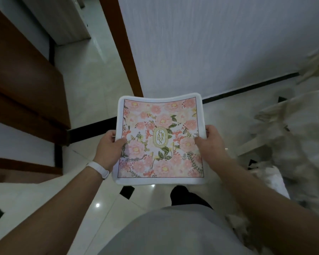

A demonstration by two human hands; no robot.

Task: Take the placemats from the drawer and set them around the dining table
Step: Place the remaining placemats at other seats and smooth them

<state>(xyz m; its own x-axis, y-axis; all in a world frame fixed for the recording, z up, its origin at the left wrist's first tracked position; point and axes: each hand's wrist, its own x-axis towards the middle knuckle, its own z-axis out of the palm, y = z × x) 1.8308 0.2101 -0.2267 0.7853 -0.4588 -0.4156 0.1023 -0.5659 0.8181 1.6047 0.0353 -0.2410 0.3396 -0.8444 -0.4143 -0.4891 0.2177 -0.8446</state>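
Two hands hold the floral placemat point(160, 126) flat above the tiled floor point(92, 80). The left hand point(110, 144) grasps its left edge, thumb on top; the right hand point(210, 142) grasps the right edge likewise. Beyond: brown door frame point(122, 43) and white wall point(210, 43).

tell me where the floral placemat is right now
In the head view the floral placemat is centre frame, held above the tiled floor between the left hand on its left edge and the right hand on its right edge.
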